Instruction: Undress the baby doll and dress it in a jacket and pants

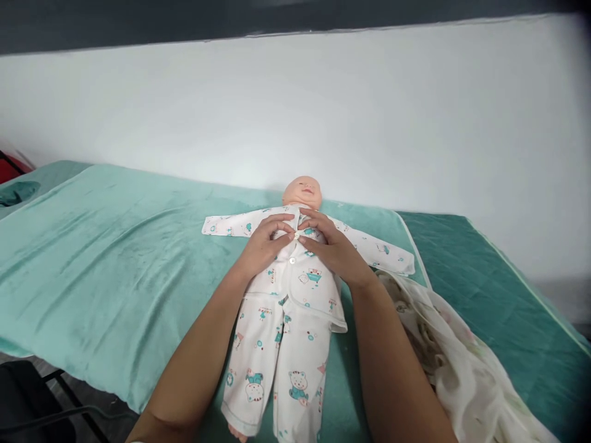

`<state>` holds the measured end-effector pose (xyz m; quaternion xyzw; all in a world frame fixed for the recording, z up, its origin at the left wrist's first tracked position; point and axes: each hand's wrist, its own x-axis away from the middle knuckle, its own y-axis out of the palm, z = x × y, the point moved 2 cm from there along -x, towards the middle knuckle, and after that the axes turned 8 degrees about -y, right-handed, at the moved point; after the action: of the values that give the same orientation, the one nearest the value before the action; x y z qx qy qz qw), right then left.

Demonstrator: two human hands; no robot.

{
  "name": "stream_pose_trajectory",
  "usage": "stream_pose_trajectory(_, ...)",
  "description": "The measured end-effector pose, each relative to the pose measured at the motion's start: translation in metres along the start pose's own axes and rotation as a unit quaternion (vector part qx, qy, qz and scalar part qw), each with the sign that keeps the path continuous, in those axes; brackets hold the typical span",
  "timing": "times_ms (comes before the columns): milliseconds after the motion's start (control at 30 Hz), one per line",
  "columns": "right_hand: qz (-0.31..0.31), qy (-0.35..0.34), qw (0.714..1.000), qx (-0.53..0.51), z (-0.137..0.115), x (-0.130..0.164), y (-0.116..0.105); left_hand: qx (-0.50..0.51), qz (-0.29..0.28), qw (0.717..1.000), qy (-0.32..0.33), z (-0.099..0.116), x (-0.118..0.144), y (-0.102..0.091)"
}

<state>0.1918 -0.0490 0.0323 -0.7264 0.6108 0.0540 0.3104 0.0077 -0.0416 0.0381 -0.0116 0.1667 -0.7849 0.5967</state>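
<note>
A crumpled pale cloth (457, 363) lies at the bed's (92, 277) near right edge. Mid-bed, a doll (295, 295) lies on its back in a printed white suit (286, 332), head toward the far edge. Left hand (265, 243) and right hand (332, 246) rest on its chest, fingertips pinching the shirt front at a button (297, 234).

Left hand (264, 244) and right hand (333, 245) fingertips meeting, forearms extended forward
</note>
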Motion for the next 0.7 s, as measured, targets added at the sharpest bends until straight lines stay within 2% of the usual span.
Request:
stream_pose_trajectory(200, 0.008, -0.002, 1.000, -0.007, 0.0000, 0.0003, 0.0008, -0.014, 0.000, 1.000, -0.028, 0.0033, 0.0000, 0.0002)
stream_pose_trajectory(400, 0.058, -0.007, 0.995, -0.077, -0.0008, 0.0005, 0.0032, -0.010, 0.011, 1.000, -0.013, -0.0002, -0.0016, 0.0022)
stream_pose_trajectory(700, 0.036, 0.009, 0.999, -0.012, -0.0061, -0.0021, 0.0010, -0.057, 0.024, 0.998, -0.011, 0.0063, -0.0006, 0.0035)
